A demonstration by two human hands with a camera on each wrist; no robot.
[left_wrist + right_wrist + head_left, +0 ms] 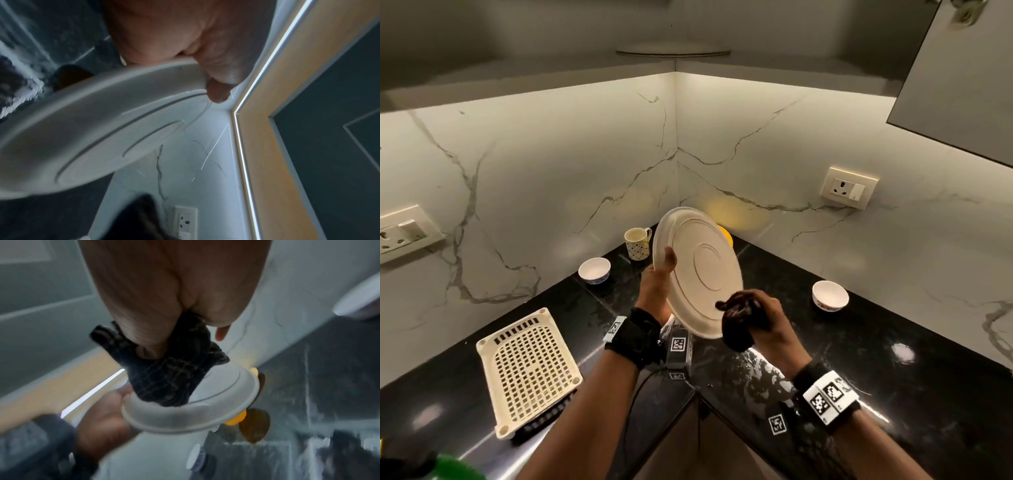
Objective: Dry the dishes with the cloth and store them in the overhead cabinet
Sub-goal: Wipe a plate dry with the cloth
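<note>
A large white plate [702,270] is held tilted above the black counter, its underside with raised rings facing me. My left hand [659,277] grips its left rim, thumb on the near face; the left wrist view shows the plate [86,129] under that thumb [218,92]. My right hand [760,318] clutches a bunched dark cloth [736,325] against the plate's lower right edge. In the right wrist view the cloth [164,369] presses on the plate [205,408]. The overhead cabinet [959,78] has its door swung open at the upper right.
On the counter [893,394] stand a patterned mug [637,244], a white bowl [594,270] at the left, another white bowl [830,296] at the right and a yellow item [726,234] behind the plate. A cream perforated drying rack [527,370] lies at the front left. Wall sockets [849,187] flank the corner.
</note>
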